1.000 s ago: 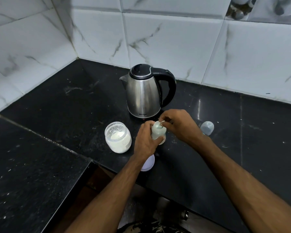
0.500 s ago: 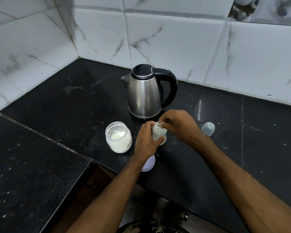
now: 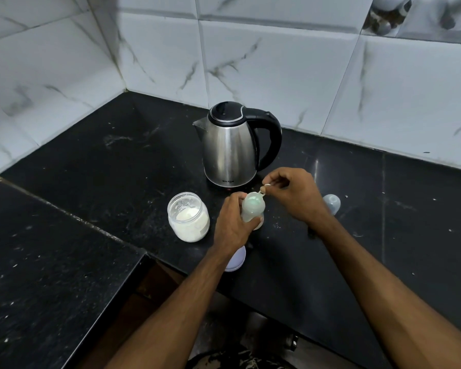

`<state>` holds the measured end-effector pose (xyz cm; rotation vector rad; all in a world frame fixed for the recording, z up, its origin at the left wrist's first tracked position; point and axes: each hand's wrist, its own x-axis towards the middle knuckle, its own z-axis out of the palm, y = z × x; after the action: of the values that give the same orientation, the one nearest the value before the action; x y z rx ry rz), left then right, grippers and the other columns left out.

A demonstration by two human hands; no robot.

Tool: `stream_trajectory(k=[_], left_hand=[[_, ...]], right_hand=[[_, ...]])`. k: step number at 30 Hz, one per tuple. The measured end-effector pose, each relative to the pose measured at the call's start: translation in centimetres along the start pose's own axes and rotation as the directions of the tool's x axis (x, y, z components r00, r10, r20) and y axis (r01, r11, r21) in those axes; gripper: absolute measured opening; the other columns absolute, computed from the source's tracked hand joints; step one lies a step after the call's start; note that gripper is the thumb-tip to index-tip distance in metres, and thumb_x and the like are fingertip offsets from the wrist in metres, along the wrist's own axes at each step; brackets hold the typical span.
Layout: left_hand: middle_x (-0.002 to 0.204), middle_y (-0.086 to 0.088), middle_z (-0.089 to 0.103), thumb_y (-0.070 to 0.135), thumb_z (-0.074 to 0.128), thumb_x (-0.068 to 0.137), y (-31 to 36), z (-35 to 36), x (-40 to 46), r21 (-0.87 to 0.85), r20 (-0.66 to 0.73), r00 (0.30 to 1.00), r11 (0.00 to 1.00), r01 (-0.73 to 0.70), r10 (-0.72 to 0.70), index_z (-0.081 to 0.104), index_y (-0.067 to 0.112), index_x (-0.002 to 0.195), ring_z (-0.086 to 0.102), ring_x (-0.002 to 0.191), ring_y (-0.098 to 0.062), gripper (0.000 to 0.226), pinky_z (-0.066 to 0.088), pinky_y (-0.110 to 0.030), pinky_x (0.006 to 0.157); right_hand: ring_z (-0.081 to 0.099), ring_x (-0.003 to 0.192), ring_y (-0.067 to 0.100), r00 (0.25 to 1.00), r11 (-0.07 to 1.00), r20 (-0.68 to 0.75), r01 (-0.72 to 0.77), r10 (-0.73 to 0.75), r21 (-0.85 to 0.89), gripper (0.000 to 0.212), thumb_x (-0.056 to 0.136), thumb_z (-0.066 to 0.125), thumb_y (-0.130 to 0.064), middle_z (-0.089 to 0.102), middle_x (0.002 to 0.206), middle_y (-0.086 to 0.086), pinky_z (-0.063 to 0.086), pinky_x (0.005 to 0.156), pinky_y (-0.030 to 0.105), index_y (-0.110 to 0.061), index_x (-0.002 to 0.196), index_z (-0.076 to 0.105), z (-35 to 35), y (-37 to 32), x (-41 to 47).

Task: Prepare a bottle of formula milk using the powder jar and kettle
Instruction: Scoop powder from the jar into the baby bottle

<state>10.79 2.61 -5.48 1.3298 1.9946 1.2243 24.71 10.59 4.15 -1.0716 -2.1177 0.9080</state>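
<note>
My left hand (image 3: 233,225) grips the bottle (image 3: 252,209); my right hand (image 3: 293,194) pinches the scoop (image 3: 263,189), tipping powder in. Kettle (image 3: 230,151) water likely follows.

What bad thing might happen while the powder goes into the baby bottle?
The bottle has a narrow mouth, so powder from the little scoop in the right hand might spill on the counter. The left hand holds the bottle tilted, so it might slip. The open powder jar stands close by that arm, so a bump might knock it.
</note>
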Motion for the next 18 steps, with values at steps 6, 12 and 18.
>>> stream_trajectory(k=[6, 12, 18], left_hand=[[0.111, 0.010, 0.057, 0.031, 0.083, 0.071, 0.1, -0.1, -0.1, -0.009, -0.002, 1.000, 1.000, 0.008, -0.008, 0.053, 0.029, 0.111, 0.056, 0.101, -0.009, 0.050, 0.052, -0.041, 0.089], [0.124, 0.007, 0.057, 0.054, 0.083, 0.052, -0.2, -0.4, -0.5, -0.068, 0.062, 0.993, 0.992, 0.104, -0.100, 0.045, 0.030, 0.130, 0.057, 0.113, -0.011, 0.089, 0.051, -0.042, 0.096], [0.131, 0.004, 0.052, 0.034, 0.091, 0.066, -1.2, -2.0, -2.0, -0.070, 0.066, 0.992, 0.992, 0.108, -0.103, 0.043, 0.020, 0.140, 0.051, 0.119, -0.010, 0.090, 0.047, -0.034, 0.101]], right_hand=[[0.063, 0.065, 0.012, 0.996, 0.973, -0.062, -0.053, 0.069, 0.224, 0.010, 0.081, 0.077, -0.010, 0.072, 0.077, 0.008, 0.058, 0.064, 0.027, -0.018, 0.082, 0.071, -0.8, 0.0, 0.1], [0.062, 0.063, 0.006, 0.984, 0.924, -0.120, -0.082, 0.136, 0.374, 0.007, 0.082, 0.076, -0.008, 0.067, 0.074, 0.004, 0.057, 0.057, 0.024, -0.008, 0.085, 0.069, -0.7, -0.4, 0.0], [0.064, 0.066, 0.015, 0.985, 0.892, -0.111, -0.071, 0.133, 0.446, 0.007, 0.084, 0.074, -0.007, 0.069, 0.080, 0.016, 0.056, 0.056, 0.026, -0.006, 0.088, 0.068, 1.2, -1.7, 0.4]])
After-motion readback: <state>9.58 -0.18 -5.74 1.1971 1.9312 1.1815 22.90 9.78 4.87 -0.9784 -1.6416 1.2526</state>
